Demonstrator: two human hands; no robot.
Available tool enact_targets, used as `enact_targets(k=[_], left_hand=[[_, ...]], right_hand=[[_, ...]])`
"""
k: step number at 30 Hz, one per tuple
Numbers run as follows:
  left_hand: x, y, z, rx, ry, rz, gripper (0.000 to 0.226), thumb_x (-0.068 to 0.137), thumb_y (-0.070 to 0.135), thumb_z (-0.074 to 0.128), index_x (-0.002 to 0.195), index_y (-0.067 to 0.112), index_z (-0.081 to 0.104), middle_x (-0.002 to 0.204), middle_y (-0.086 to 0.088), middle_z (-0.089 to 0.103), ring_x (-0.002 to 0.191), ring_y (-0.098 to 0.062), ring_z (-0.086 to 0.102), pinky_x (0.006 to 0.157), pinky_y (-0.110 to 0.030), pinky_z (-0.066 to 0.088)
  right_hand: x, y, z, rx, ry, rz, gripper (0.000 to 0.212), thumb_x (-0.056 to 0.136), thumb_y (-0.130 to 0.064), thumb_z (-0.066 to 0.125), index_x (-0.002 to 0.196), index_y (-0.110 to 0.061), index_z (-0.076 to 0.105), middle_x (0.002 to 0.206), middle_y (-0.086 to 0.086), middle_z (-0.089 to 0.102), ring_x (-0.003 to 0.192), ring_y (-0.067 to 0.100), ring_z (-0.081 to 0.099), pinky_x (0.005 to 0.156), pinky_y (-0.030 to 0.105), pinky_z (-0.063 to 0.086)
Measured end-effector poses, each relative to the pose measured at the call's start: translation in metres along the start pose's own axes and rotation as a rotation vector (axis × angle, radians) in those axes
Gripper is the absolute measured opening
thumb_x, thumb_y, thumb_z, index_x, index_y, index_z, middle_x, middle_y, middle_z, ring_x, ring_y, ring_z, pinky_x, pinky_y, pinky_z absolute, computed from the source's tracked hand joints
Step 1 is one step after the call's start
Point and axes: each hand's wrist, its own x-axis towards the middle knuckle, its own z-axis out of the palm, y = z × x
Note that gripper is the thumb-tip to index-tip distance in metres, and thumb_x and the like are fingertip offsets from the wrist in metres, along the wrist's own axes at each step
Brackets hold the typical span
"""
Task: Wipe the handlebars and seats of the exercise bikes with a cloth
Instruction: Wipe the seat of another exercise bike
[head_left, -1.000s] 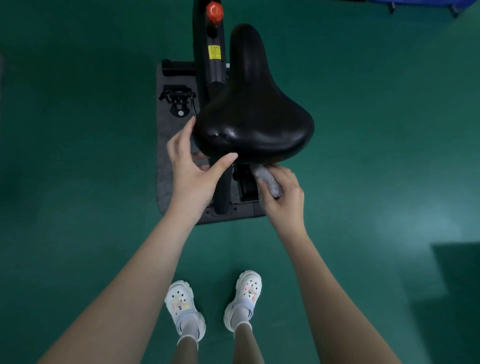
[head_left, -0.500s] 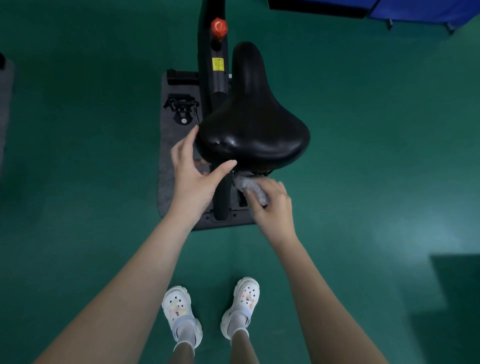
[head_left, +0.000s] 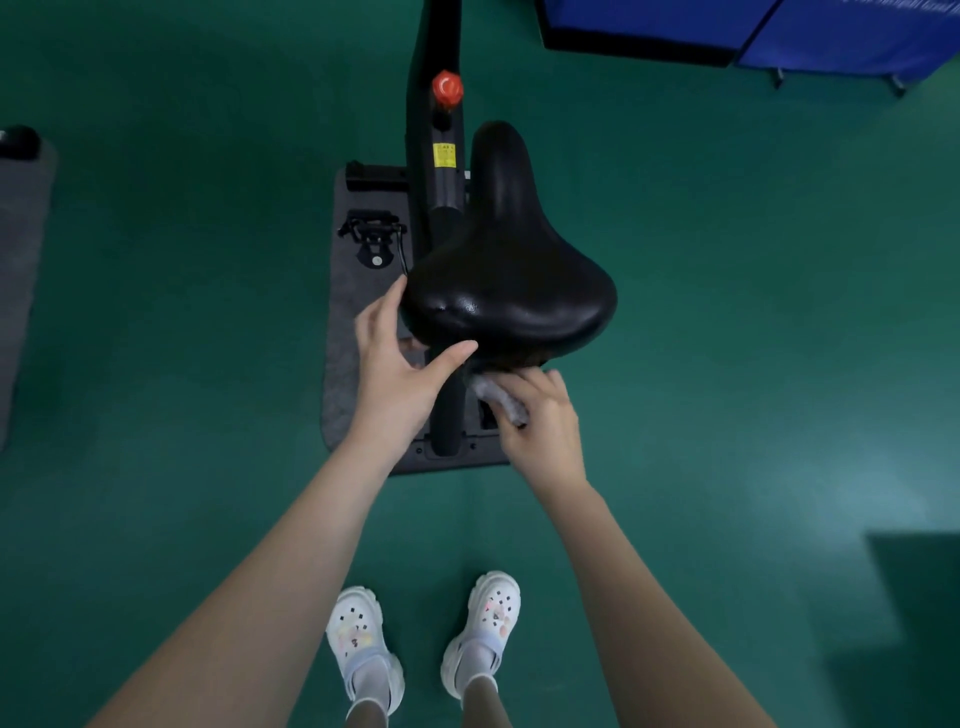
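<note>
1. Wiping the seat (head_left: 509, 291) of one exercise bike, by the look of it: specifically the rear underside, below the wide back edge.
2. Right hand (head_left: 540, 421) curled round a bunched grey cloth (head_left: 501, 400), fingers and thumb closed on it, cloth pushed up against the underside of the seat just beside the seat post (head_left: 449, 410).
3. Left hand (head_left: 397, 364) steadying the seat at its rear left corner: straight fingers laid along the side edge, thumb stretched under the rear rim, spread wide rather than clenched, nothing carried in it.
4. Seat black and glossy, standing on the post above a grey floor mat (head_left: 345, 322), narrow nose pointing away from the white shoes (head_left: 363, 644).
5. Probably near the end of this seat; cannot tell from here whether the top is already done, though it shows a sheen.
6. Next move, as a judgement: drag the cloth along the rear rim and round toward the right corner, keeping pressure upward, with the steadying hand bracing against any swivel of the seat.
7. After that, likely up past the red knob (head_left: 447, 89) to the handlebars, which lie out of view.
8. Risk worth noting: cloth snagging on hardware under the seat, hidden from this angle.
9. Containers: none visible, so no contents to report; only a blue panel (head_left: 753, 31) at the top edge and a second mat (head_left: 21, 249) at far left.
</note>
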Motion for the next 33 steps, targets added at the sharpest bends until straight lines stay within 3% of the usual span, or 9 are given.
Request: enact_targets(k=[3,5,7,10,13,16,20,28,33], left_hand=[[-0.001,0.003,0.001,-0.005,0.012,-0.009,0.083,0.074,0.027,0.079,0.143,0.031,0.033,0.13,0.009,0.028,0.11,-0.016,0.055,0.086,-0.008,0.045],[-0.002,0.004,0.001,-0.008,0.003,-0.023,0.083,0.075,0.026,0.078,0.143,0.031,0.032,0.131,0.009,0.027,0.109,-0.014,0.056,0.081,-0.004,0.044],[-0.002,0.004,0.0,-0.003,-0.003,-0.033,0.084,0.075,0.029,0.078,0.144,0.032,0.031,0.132,0.011,0.026,0.116,-0.015,0.052,0.092,-0.011,0.044],[-0.002,0.003,-0.001,0.012,-0.015,-0.044,0.086,0.073,0.036,0.079,0.144,0.037,0.03,0.134,0.013,0.026,0.129,-0.017,0.042,0.11,-0.04,0.037],[-0.003,0.004,-0.001,0.013,-0.018,-0.061,0.087,0.073,0.037,0.078,0.144,0.037,0.029,0.134,0.014,0.025,0.131,-0.017,0.039,0.112,-0.043,0.034],[-0.004,0.005,-0.001,0.032,-0.013,-0.063,0.087,0.073,0.038,0.077,0.145,0.037,0.028,0.134,0.015,0.025,0.131,-0.016,0.039,0.111,-0.044,0.035],[-0.005,0.006,0.0,0.042,-0.005,-0.069,0.087,0.074,0.038,0.077,0.145,0.036,0.027,0.132,0.016,0.025,0.132,-0.016,0.038,0.111,-0.043,0.034],[-0.003,0.009,-0.002,0.057,0.001,-0.085,0.085,0.073,0.035,0.078,0.144,0.034,0.031,0.132,0.014,0.028,0.129,-0.015,0.041,0.111,-0.042,0.035],[-0.003,0.018,-0.007,0.161,0.034,-0.073,0.082,0.071,0.039,0.08,0.141,0.03,0.038,0.127,0.014,0.034,0.128,-0.016,0.042,0.11,-0.043,0.035]], right_hand=[[-0.017,0.018,0.004,0.029,0.03,0.017,0.029,0.085,-0.004,0.062,0.111,-0.014,0.069,0.112,-0.003,0.066,0.095,0.017,0.05,0.084,0.018,0.04],[-0.03,0.029,-0.002,0.132,0.065,0.181,0.018,0.089,-0.015,0.062,0.105,-0.013,0.069,0.105,-0.001,0.068,0.092,0.021,0.058,0.085,0.022,0.044],[-0.04,0.031,-0.014,0.31,0.119,0.425,0.013,0.091,-0.024,0.062,0.098,-0.016,0.069,0.093,-0.001,0.068,0.082,0.018,0.061,0.075,0.033,0.05],[-0.036,0.02,-0.036,0.586,0.329,0.626,0.01,0.094,-0.02,0.059,0.095,-0.014,0.067,0.088,0.002,0.067,0.08,0.014,0.061,0.073,0.035,0.052],[-0.012,0.004,-0.049,0.82,0.567,0.721,0.019,0.097,-0.027,0.053,0.107,-0.016,0.064,0.103,0.005,0.068,0.097,0.02,0.065,0.089,0.041,0.054],[0.016,-0.02,-0.041,0.968,0.62,0.708,0.026,0.099,-0.025,0.049,0.123,-0.02,0.058,0.117,-0.001,0.065,0.109,0.015,0.063,0.096,0.035,0.051],[0.03,-0.047,-0.013,0.961,0.665,0.706,0.039,0.101,-0.029,0.046,0.139,-0.025,0.043,0.133,-0.005,0.055,0.12,0.01,0.055,0.105,0.034,0.043],[0.055,-0.023,-0.031,0.851,0.678,0.709,0.029,0.097,-0.019,0.048,0.125,-0.017,0.057,0.121,0.002,0.063,0.112,0.016,0.06,0.103,0.041,0.045],[0.027,-0.045,-0.031,0.745,0.619,0.669,0.036,0.097,-0.018,0.053,0.133,-0.017,0.053,0.137,-0.001,0.053,0.127,0.012,0.049,0.111,0.035,0.038]])
